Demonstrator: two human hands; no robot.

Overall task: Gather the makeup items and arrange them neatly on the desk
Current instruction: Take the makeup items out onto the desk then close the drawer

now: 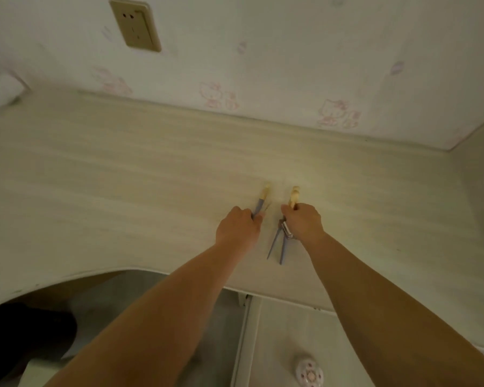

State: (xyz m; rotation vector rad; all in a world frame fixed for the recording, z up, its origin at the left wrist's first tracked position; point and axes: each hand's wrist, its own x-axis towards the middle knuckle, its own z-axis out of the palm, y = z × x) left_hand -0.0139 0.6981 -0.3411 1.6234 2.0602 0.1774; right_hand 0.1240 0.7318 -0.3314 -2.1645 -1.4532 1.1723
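Now 2 hands [239, 226] [305, 222] grip 4 brushes [261, 203]

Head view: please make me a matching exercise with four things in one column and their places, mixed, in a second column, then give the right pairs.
Things:
1. socket
2. left hand
3. right hand
4. round knob

Places:
A. on the drawer front, bottom of the view
B. on the wall, upper left
C. on the desk, closed on a blue-handled brush
D. on the desk, closed on several tools, blue handles sticking out towards the person

Pairs: 1-B, 2-C, 3-D, 4-A
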